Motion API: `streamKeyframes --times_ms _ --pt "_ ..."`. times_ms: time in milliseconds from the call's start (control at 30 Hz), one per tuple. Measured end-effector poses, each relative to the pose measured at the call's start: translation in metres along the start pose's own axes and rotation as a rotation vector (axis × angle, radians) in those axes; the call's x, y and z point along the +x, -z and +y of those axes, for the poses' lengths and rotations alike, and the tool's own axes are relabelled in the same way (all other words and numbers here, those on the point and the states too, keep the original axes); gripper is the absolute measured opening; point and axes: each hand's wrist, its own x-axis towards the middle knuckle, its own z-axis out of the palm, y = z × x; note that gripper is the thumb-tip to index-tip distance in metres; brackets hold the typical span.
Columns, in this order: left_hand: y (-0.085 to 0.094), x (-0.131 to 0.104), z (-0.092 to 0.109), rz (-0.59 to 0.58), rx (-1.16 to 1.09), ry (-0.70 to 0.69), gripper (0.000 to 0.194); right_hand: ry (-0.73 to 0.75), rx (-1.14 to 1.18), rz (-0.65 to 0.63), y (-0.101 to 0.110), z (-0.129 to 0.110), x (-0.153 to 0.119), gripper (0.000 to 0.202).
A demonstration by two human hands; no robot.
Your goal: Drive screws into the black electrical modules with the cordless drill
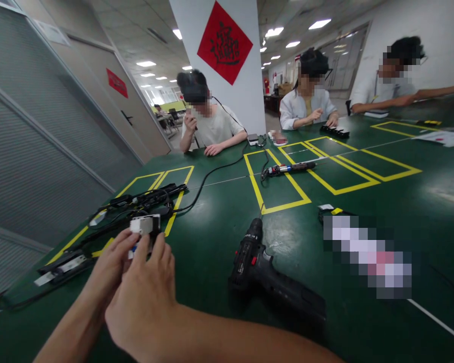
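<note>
Both hands meet at the lower left, around a small white and black boxy part (142, 225) raised above the table. My left hand (111, 259) grips it from the left, fingers bent against its side. My right hand (146, 287) crosses in front, its fingers closed on the near and right sides. A bit of blue shows under the white block; the fingers hide the rest. Just beyond the hands lies a bundle of black cables and strips (155, 199). Right of them a black cordless drill (249, 262) rests on its side, its bit pointing away from me.
The green table (208, 242) carries yellow tape rectangles (287, 205). A slim black electric screwdriver (289, 168) lies near the middle. A blurred-out object (366, 252) is at right. Across the table sit three people, one handling a black strip (335, 132). A cable (208, 177) runs across.
</note>
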Motion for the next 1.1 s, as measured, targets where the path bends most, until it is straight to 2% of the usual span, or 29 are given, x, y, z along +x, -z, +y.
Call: streamKeyframes --times_ms 67,133,200,300,433,533,633,700,833,967,1100 --pt "-0.021 0.008 -0.002 -0.090 -0.048 0.048 0.036 -0.040 -0.019 0.019 0.012 0.008 -0.016 0.071" --pt "-0.046 0.018 -0.006 -0.237 -0.050 0.064 0.044 -0.032 -0.046 0.005 0.025 0.017 -0.036 0.066" --pt "-0.069 0.028 -0.015 -0.293 -0.016 0.023 0.050 0.030 -0.071 -0.027 0.041 0.028 -0.056 0.061" --pt "-0.099 0.041 -0.030 -0.282 0.135 -0.033 0.055 0.126 -0.097 -0.067 0.070 0.044 -0.078 0.047" --pt "-0.124 0.045 -0.038 -0.372 0.381 -0.207 0.052 0.110 -0.171 -0.048 0.109 0.071 -0.079 0.035" --pt "-0.134 0.043 -0.036 -0.446 0.586 -0.342 0.051 0.058 -0.241 -0.044 0.128 0.096 -0.070 0.034" --pt "-0.137 0.043 -0.034 -0.497 0.689 -0.372 0.051 0.016 -0.316 -0.084 0.138 0.119 -0.067 0.033" --pt "-0.136 0.047 -0.033 -0.510 0.677 -0.391 0.051 -0.021 -0.367 -0.121 0.141 0.130 -0.069 0.034" --pt "-0.130 0.063 -0.028 -0.578 0.577 -0.310 0.053 -0.111 -0.465 -0.179 0.136 0.137 -0.080 0.055" --pt "-0.129 0.079 -0.025 -0.627 0.492 -0.239 0.044 -0.171 -0.548 -0.227 0.124 0.142 -0.090 0.079" --pt "-0.136 0.083 -0.036 -0.575 0.412 -0.240 0.040 -0.209 -0.595 -0.298 0.119 0.147 -0.091 0.077"
